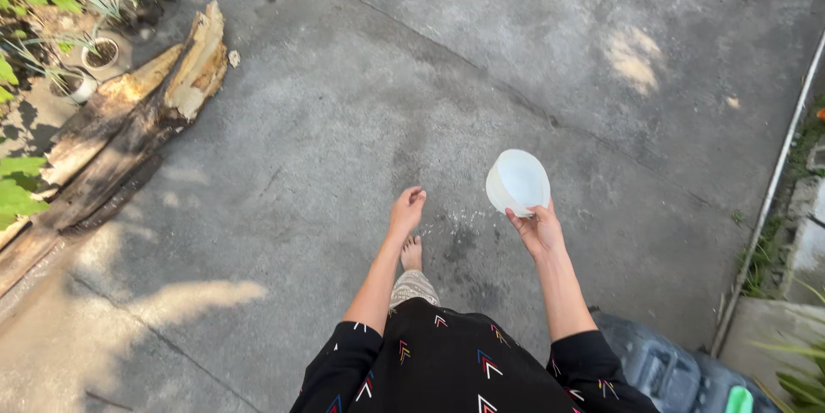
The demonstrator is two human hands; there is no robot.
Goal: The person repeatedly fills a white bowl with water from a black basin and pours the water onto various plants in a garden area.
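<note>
While the person stood barefoot on the concrete ground [361, 95], the right hand [536, 228] pinched a white bowl [518, 182] by its rim, tilted away from the body, over a small wet patch [460, 237]; the left hand [406, 209] hung loosely spread, holding nothing.

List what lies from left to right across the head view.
Small white plant pot → long weathered wooden log → left hand → round white plastic bowl held by the right hand → thin white pipe.
</note>
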